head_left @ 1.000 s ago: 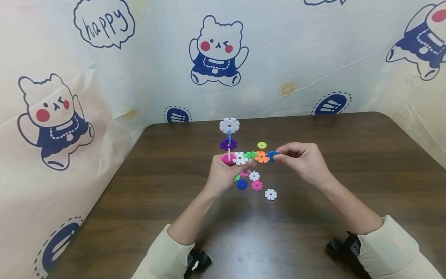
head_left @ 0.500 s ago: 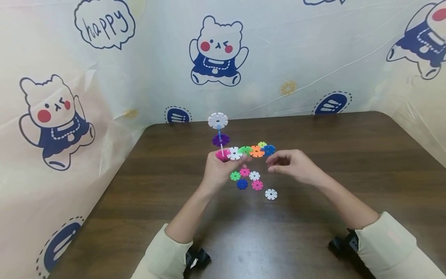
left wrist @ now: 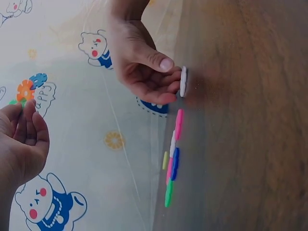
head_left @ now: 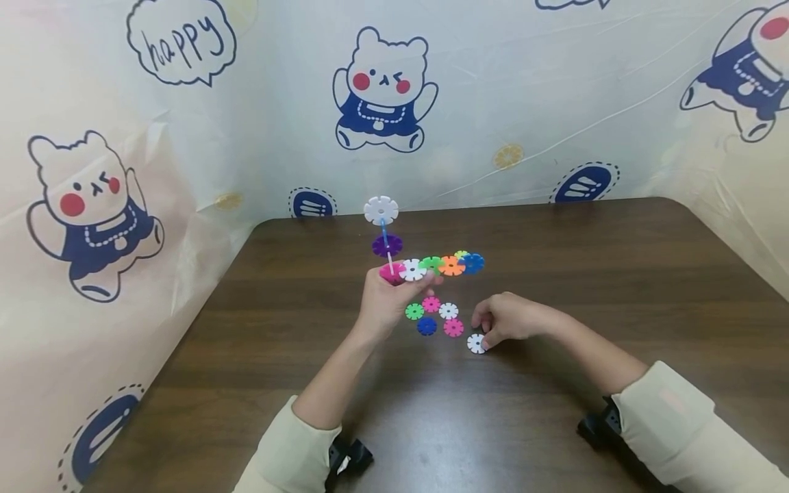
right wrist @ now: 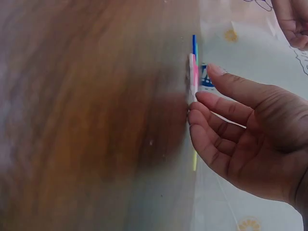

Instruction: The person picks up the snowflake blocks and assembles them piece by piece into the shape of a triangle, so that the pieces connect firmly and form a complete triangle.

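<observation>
My left hand (head_left: 383, 305) grips a raised chain of notched plastic discs by its pink disc (head_left: 391, 273). From there white (head_left: 412, 270), green (head_left: 431, 265), orange (head_left: 452, 266) and blue discs (head_left: 473, 263) run to the right. A purple disc (head_left: 387, 245) and a white disc (head_left: 381, 209) rise on the other branch, joined by discs seen edge-on. My right hand (head_left: 524, 318) is low over the table, thumb and fingers apart, its thumb tip at the right edge of a loose white disc (head_left: 474, 344). In the right wrist view the right hand's fingers (right wrist: 211, 139) are loosely bent.
Loose discs lie flat between the hands: green (head_left: 414, 311), pink (head_left: 431, 303), white (head_left: 448, 311), blue (head_left: 427, 326) and another pink one (head_left: 453, 328). A yellow disc (head_left: 460, 254) shows partly behind the chain. A patterned curtain (head_left: 493, 103) stands behind the brown table (head_left: 555, 233).
My right hand has let go of the chain's blue end disc and moved down toward me to the loose white disc. My left hand has shifted slightly left with the chain.
</observation>
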Available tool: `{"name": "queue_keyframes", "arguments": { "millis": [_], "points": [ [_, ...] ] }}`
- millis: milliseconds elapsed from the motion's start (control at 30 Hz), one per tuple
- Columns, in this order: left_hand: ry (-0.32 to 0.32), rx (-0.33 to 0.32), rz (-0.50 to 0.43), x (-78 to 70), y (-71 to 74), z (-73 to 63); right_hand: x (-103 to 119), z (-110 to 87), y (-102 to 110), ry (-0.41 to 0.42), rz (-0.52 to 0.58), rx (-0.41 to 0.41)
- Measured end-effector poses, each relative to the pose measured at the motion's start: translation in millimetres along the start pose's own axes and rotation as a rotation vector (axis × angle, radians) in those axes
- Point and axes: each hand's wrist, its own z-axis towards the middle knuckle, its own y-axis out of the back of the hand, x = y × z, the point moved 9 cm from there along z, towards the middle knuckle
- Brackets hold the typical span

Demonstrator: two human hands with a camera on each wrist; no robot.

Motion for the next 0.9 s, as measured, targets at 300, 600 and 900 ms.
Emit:
{"name": "queue_keyframes", "arguments": {
  "millis": [300,600,900],
  "points": [
    [-0.021,-0.002,-0.014,-0.7,0.8,0.2,3.4,3.4,-8.2,0.01,-0.001,-0.013],
    [-0.017,0.001,-0.018,-2.1,1.4,-1.2,0.1,-0.6,0.7,0.018,-0.024,-0.075],
    [0.024,-0.013,-0.016,-0.3,3.4,-2.5,-3.4,-23.9,47.8,0.047,0.313,-0.316]
  ]
}}
